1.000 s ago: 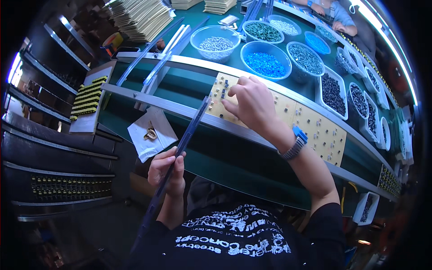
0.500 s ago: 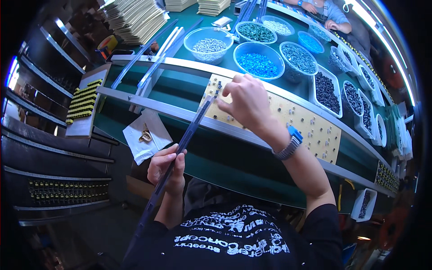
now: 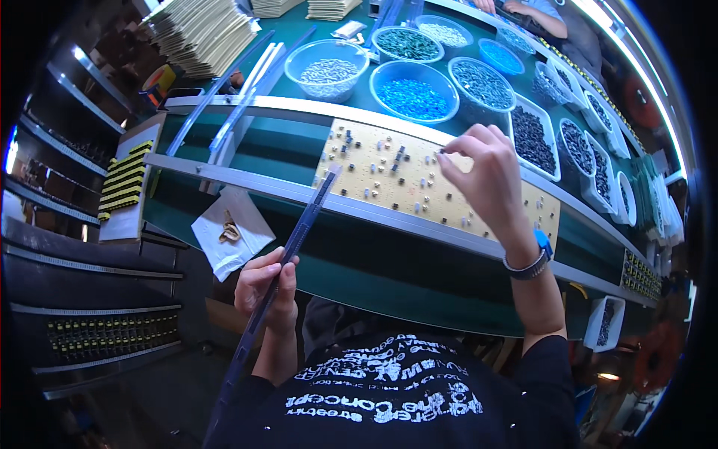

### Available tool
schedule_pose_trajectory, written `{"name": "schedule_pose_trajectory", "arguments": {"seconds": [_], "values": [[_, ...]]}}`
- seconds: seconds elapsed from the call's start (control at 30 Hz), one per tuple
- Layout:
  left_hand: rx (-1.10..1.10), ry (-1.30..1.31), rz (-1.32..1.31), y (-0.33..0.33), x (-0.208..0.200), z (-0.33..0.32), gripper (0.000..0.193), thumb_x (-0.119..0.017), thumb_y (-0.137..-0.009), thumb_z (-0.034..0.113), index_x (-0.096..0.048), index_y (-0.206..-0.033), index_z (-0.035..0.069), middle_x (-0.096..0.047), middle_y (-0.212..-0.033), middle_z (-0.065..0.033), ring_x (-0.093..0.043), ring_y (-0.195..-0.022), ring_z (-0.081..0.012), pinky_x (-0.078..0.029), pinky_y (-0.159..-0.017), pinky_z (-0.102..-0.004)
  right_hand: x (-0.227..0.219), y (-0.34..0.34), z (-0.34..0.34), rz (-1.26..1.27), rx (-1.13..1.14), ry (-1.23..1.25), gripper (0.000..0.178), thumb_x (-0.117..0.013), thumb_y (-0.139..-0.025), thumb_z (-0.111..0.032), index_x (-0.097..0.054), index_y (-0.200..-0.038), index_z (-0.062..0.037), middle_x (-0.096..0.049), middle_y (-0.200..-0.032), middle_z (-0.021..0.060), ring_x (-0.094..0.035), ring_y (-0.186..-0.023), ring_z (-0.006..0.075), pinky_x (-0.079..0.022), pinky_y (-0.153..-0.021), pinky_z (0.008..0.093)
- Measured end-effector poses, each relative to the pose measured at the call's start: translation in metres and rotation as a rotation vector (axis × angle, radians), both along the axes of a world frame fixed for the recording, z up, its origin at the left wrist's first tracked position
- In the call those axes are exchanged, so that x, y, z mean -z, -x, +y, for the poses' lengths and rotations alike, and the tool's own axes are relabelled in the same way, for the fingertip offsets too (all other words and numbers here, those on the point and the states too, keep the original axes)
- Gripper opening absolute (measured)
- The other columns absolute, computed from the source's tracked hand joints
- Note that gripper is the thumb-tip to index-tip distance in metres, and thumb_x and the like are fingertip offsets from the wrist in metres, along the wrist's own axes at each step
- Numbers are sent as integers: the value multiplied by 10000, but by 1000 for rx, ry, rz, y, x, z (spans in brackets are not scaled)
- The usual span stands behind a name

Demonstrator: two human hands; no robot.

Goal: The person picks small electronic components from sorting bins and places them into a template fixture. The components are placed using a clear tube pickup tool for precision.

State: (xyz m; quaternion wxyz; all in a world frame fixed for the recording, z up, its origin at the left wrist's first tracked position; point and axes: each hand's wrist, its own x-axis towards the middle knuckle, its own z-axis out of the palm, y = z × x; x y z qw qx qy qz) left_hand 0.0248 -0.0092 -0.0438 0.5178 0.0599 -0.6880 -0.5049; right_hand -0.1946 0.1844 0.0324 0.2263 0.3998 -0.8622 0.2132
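My left hand is closed round a long, thin plastic tube with dark parts lined up inside. The tube slants up and away, its far end close to the front edge of a yellow circuit board. Many small black, white and metallic components stand on the board. Above the board's middle, my right hand pinches a small dark component between thumb and forefinger; its exact shape is too small to tell. A wristband with a blue piece circles the right wrist. The board rests along a metal rail.
Behind the board stand bowls of blue parts, pale parts and green parts. White trays of black parts line the right. Cardboard stacks are far left. A white bag lies left of the tube. Another person's arm shows at the back.
My right hand has moved right, from beside the tube's far end to above the board's middle. My left hand still holds the tube. The whole view has shifted slightly.
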Motion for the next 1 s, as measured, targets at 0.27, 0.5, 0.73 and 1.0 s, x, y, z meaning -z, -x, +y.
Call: {"name": "schedule_pose_trajectory", "arguments": {"seconds": [0.27, 0.5, 0.73, 1.0], "values": [[216, 27, -40, 31, 8, 33, 188, -729, -733, -16, -583, -848, 14, -672, -912, -151, -664, -699, -183, -535, -634, -239, 24, 4, 19, 13, 96, -51, 108, -696, -757, -149, -684, -792, -48, -549, -740, 45, -489, -700, 179, -410, -689, 318], [227, 64, -159, 57, -14, 63, 154, -725, -702, -56, -609, -784, 3, -684, -879, -151, -653, -672, -170, -524, -602, -232, 14, -16, 53, -2, 88, 150, 98, -681, -780, -122, -678, -834, -40, -564, -742, 44, -486, -685, 176, -403, -686, 305], [225, 108, -257, 57, -29, 72, 142, -724, -693, -63, -610, -748, 1, -687, -861, -151, -647, -666, -168, -516, -583, -230, 36, -46, 96, 7, 136, 294, 62, -691, -763, -110, -669, -796, -63, -596, -735, 35, -507, -663, 171, -391, -683, 304], [175, 208, -236, 38, -10, 72, 166, -712, -714, -61, -582, -804, -9, -672, -872, -169, -659, -663, -200, -536, -620, -250, 51, -58, 108, 36, 95, 364, 55, -705, -745, -87, -671, -783, -68, -593, -714, 21, -495, -639, 153, -380, -672, 290]]}}
